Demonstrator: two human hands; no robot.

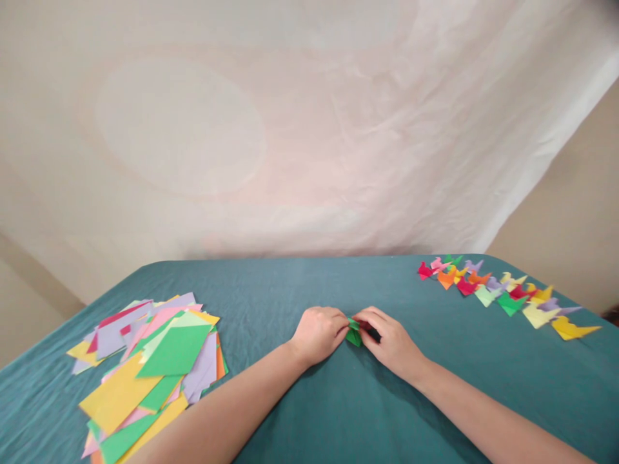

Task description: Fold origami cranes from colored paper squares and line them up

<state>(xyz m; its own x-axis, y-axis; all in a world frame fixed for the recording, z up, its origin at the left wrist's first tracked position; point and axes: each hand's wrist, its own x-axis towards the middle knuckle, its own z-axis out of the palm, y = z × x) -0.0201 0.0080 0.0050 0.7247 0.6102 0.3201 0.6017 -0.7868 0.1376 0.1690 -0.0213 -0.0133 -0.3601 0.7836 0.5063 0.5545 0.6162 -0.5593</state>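
Between my hands, near the middle of the table, is a small piece of folded green paper point(354, 335). My left hand point(320, 332) grips its left side, fingers curled and pressed together. From the other side, the thumb and fingertips of my right hand point(391, 341) pinch the paper's upper right edge. Much of the folded paper is hidden behind the fingers, so its exact shape cannot be made out.
A teal cloth covers the table point(271, 290). Loose sheets of coloured paper point(171, 348) lie in a heap at the left. Several small folded paper birds point(512, 303) stand in rows at the right. A pale cloth point(300, 129) hangs behind the table.
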